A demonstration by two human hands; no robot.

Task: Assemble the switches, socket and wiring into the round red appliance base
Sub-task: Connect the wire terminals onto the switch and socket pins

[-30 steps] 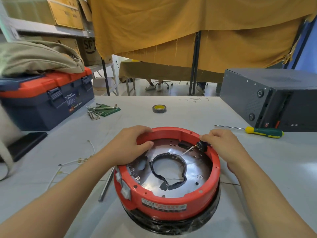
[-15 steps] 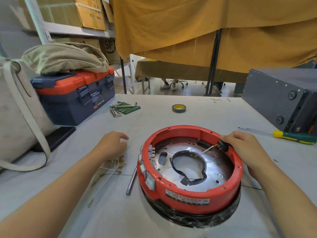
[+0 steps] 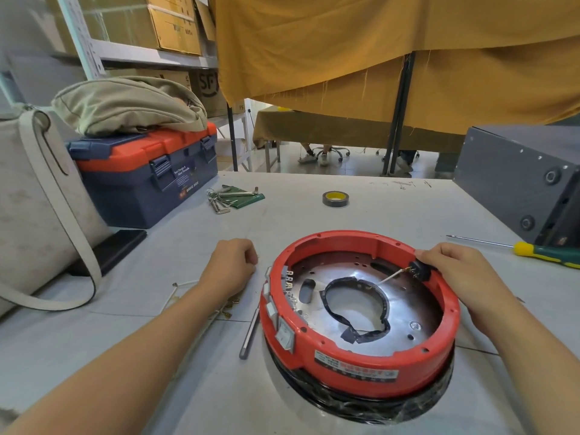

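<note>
Head view: red base [image 3: 361, 356] sits near centre of the counter [image 3: 314, 221], upside-up on a black ring. My R hand [image 3: 455, 268] pinches the black socket [image 3: 420, 271] at the rim's 2 o'clock; a white wire [image 3: 389, 279] runs from it toward the taped centre hole. Switches [image 3: 284, 332] are seated in the wall at 9 o'clock. L hand [image 3: 232, 265] is curled over loose wires [image 3: 185, 285] at 9 o'clock off the base; can't tell if it grips any. My call: hold socket square, keep base pinned w/ R hand, feed one lead at a time, no tugging on terminals.
</note>
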